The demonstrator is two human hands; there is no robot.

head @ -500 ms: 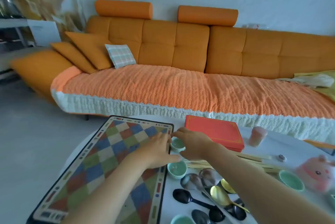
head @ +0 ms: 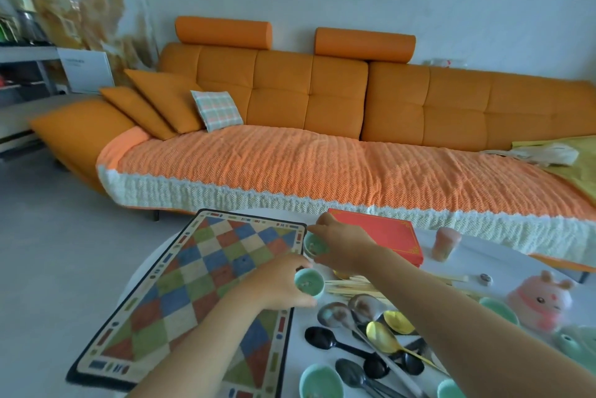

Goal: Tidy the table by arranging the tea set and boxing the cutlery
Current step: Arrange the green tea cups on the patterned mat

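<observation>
My left hand (head: 277, 281) grips a small mint-green teacup (head: 309, 282) at the right edge of the checkered mat (head: 206, 294). My right hand (head: 346, 247) holds a second mint teacup (head: 314, 244) just beyond it, close to the red box (head: 383, 236). Several black, silver and gold spoons (head: 364, 339) lie in a heap on the white table (head: 503, 255), next to a bundle of wooden chopsticks (head: 348, 288). More mint cups sit near me (head: 321, 381) and at the right (head: 498, 309).
A pink rabbit toy (head: 541, 301) and a pink cup (head: 446, 243) stand at the right of the table. A mint teapot lid (head: 577, 343) shows at the far right. An orange sofa (head: 322, 127) runs behind the table.
Both hands have closed on the two teacups and lifted them a little; the left-hand cup now tilts toward the mat edge. The view has tipped upward.
</observation>
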